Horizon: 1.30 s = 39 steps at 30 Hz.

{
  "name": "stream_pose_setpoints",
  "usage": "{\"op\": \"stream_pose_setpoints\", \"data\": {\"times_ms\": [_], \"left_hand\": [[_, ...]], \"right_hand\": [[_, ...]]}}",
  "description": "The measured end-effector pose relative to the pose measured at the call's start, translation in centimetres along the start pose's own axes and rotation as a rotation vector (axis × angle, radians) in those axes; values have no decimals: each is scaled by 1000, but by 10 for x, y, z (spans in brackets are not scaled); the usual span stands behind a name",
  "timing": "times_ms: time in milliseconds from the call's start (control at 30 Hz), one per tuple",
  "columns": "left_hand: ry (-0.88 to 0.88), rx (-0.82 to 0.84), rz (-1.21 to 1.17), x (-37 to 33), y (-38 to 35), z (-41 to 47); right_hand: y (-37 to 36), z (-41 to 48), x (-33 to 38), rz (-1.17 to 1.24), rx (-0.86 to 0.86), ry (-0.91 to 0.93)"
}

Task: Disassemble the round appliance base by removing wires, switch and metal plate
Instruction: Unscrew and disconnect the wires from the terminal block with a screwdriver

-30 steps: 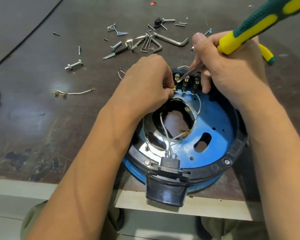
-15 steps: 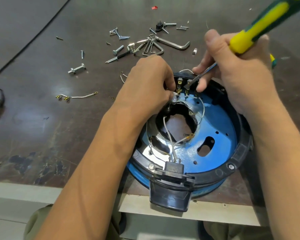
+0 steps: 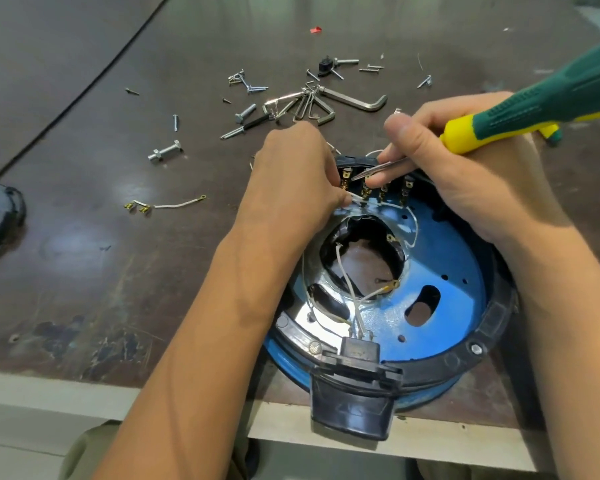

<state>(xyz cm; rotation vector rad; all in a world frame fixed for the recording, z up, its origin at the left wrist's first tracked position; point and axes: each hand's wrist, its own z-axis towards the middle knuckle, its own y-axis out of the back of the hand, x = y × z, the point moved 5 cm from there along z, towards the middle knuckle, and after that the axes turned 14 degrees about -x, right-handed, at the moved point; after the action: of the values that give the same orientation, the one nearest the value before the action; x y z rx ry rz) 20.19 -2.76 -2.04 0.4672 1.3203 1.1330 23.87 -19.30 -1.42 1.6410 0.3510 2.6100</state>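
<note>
Currently the round base is set at the near edge of the table. A white wire is pinched by the left hand at the far-side switch terminals, where the tip of a screwdriver, gripped by the right hand, is held.

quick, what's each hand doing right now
Left hand: pinching a white wire at the switch terminals.
Right hand: gripping the screwdriver, tip at the same terminals.
</note>
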Motion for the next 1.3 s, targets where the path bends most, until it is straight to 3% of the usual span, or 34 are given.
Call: {"op": "stream_pose_setpoints", "data": {"times_ms": [300, 800, 1067, 1233, 1300], "left_hand": [[-67, 15, 46, -2, -5, 0], [-105, -31, 23, -1, -3, -2], [-82, -33, -3, -2, -2, -3], [-113, -30, -41, -5, 0, -9], [-133, -53, -41, -4, 1, -10]], "right_hand": [[-7, -4, 12, -208, 74, 212], [-10, 7, 0, -203, 7, -79], [-7, 13, -4, -234, -57, -145], [-4, 6, -5, -326, -19, -157], [-8, 9, -9, -357, 98, -168]]}}
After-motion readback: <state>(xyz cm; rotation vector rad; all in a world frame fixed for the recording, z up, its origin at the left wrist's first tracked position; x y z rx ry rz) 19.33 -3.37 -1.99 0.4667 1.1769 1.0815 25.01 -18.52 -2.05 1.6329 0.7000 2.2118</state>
